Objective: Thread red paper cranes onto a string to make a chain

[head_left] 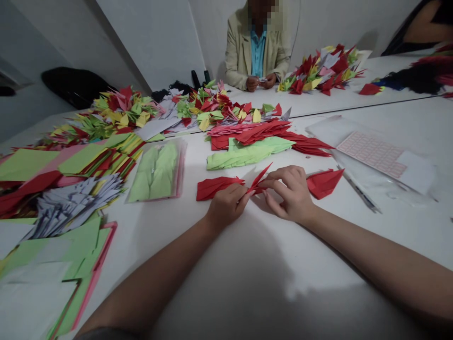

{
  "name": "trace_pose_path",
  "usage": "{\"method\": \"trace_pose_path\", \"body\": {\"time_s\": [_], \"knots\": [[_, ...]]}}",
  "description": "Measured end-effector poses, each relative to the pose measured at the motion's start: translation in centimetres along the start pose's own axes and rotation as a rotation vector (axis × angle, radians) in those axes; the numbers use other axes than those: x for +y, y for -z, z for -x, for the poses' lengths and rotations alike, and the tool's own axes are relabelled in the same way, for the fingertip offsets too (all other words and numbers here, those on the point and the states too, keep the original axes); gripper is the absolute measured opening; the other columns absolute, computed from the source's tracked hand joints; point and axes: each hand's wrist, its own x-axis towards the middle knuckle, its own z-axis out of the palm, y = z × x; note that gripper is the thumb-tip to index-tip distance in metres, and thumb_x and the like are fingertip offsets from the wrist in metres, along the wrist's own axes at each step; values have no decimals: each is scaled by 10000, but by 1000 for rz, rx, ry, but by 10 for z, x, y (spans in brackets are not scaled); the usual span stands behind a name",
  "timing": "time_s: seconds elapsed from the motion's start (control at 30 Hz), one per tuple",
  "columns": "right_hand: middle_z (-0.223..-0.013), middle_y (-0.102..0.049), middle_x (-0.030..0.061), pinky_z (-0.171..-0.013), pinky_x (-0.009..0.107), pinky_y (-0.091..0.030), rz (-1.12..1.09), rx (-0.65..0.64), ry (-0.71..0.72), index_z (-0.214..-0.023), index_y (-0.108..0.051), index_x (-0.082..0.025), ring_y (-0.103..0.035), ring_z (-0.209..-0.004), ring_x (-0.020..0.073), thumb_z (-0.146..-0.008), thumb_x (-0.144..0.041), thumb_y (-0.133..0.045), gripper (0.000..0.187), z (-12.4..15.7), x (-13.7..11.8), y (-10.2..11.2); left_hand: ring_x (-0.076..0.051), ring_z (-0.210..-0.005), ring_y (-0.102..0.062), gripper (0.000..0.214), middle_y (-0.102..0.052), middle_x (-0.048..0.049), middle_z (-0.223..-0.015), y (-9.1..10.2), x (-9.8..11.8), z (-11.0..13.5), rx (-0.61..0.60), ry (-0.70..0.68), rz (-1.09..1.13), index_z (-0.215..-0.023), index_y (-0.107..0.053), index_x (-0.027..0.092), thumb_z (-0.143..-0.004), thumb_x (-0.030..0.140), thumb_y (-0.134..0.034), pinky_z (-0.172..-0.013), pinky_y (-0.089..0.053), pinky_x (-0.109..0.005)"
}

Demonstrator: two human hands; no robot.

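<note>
A red folded paper piece (261,175), its thin points sticking up, is between my two hands above the white table. My left hand (228,202) is closed, pinching its near end between thumb and fingers. My right hand (292,192) has bent fingertips on the paper's right side; part of the piece is hidden behind them. Just left and behind my left hand lies a stack of red folded papers (215,187). Another red folded paper (324,183) rests beyond my right wrist. Green folded papers (247,153) lie in a row behind my hands.
More red folded papers (265,132) lie farther back. Left are a plastic packet of green papers (157,172), white folded papers (76,203) and green sheets (85,245). Right are a pen (361,191) and a plastic sleeve (399,189). A person (237,47) sits opposite beside colourful paper piles (322,71).
</note>
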Motion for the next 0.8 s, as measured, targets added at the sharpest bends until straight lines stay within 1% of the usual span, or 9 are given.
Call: {"method": "trace_pose_path", "body": {"time_s": [0.17, 0.27, 0.37, 0.43, 0.53, 0.63, 0.73, 0.8], "knots": [[-890, -660, 44, -782, 366, -377, -4, -24, 27, -939, -603, -203, -554, -804, 178, -847, -184, -628, 97, -2, -5, 0, -152, -635, -580, 223, -600, -26, -656, 1, 2, 1, -24, -24, 16, -707, -635, 204, -897, 280, -547, -622, -441, -244], [-883, -660, 38, -770, 354, -382, -31, -39, 14, -937, -592, -210, -554, -805, 176, -869, -182, -603, 75, -1, -5, -1, -154, -626, -581, 230, -602, -33, -650, 2, 2, 0, -61, -73, 20, -727, -634, 194, -911, 276, -524, -613, -457, -250], [-887, -658, 46, -764, 356, -384, -40, -48, 6, -931, -580, -213, -556, -807, 182, -884, -182, -572, 57, -1, -5, -2, -176, -710, -628, 213, -650, -61, -722, 2, 0, 1, -100, -117, 74, -782, -647, 188, -919, 261, -501, -690, -514, -283], [-894, -658, 51, -764, 359, -384, -39, -51, 7, -929, -576, -211, -559, -810, 185, -886, -180, -562, 55, -1, -5, -2, -191, -794, -658, 202, -689, -87, -820, 2, 0, 1, -124, -139, 92, -850, -663, 186, -923, 250, -486, -745, -540, -306], [-901, -662, 53, -771, 364, -387, -49, -40, 11, -940, -575, -209, -567, -818, 186, -881, -167, -567, 73, 0, -3, -1, -207, -863, -680, 210, -715, -116, -924, 3, 0, 1, -112, -162, 43, -963, -678, 177, -923, 239, -481, -740, -557, -306], [-910, -671, 49, -786, 376, -388, -82, -37, 2, -966, -580, -215, -584, -834, 191, -876, -175, -576, 99, 0, -1, -1, -207, -840, -689, 213, -726, -108, -895, 3, 0, 0, -70, -102, 44, -999, -694, 184, -915, 253, -511, -722, -559, -293], [-920, -682, 43, -806, 387, -382, -89, -54, -3, -985, -586, -227, -593, -842, 196, -876, -208, -586, 110, 0, 1, -1, -201, -823, -690, 174, -733, -84, -877, 1, 0, -1, -38, -15, 123, -982, -715, 210, -881, 276, -591, -758, -552, -292], [-912, -687, 35, -825, 389, -382, -73, -62, 7, -974, -588, -232, -592, -835, 191, -881, -213, -585, 96, 0, 1, -2, -198, -819, -691, 148, -737, -69, -874, 0, 0, 0, -19, 11, 125, -959, -721, 224, -859, 281, -629, -764, -542, -285]]}}
